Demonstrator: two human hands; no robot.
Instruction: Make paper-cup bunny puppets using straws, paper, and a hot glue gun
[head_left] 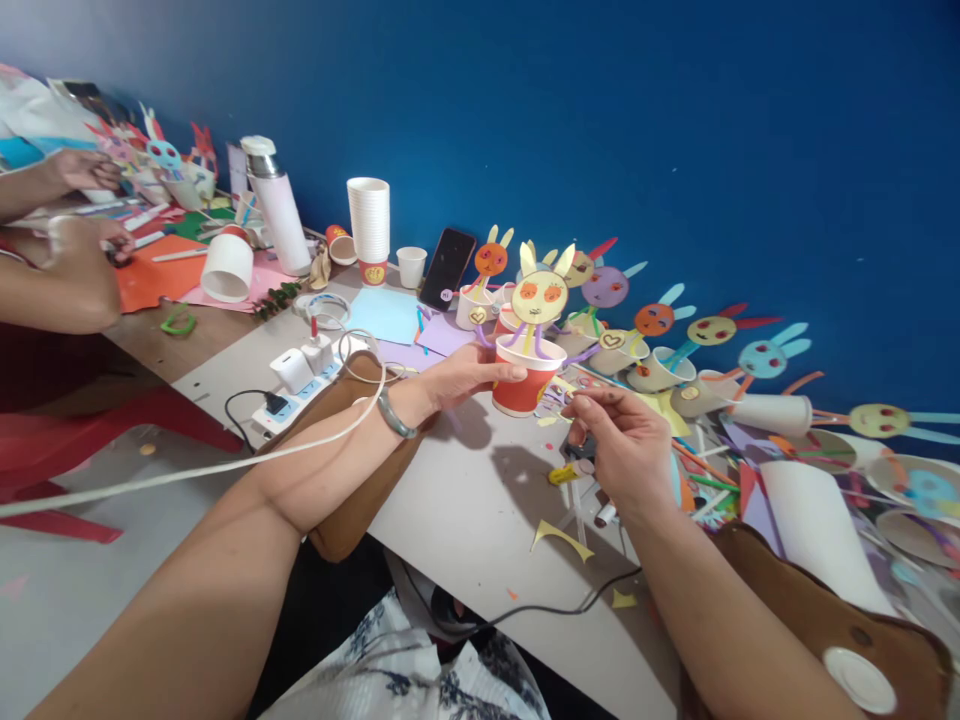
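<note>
My left hand [472, 378] is closed round the side of a red paper cup [514, 392] held above the table. A yellow paper rabbit head [539, 298] with purple pipe-cleaner arms rises out of this cup. Just right of the cup, my right hand [622, 432] is pinched, its thumb against the fingers. Whatever sits between those fingertips is too small to make out. Below the right hand lie a yellow-handled tool [570, 472] and a curved yellow paper scrap [564, 540].
Several rabbit cups, one with an orange head [654, 320], line the blue wall. At left are a power strip [304, 398] with chargers, a white cable [300, 443], a flask [279, 210], stacked cups [370, 225] and a phone [448, 268]. Another person's arm [60, 275] rests farther left.
</note>
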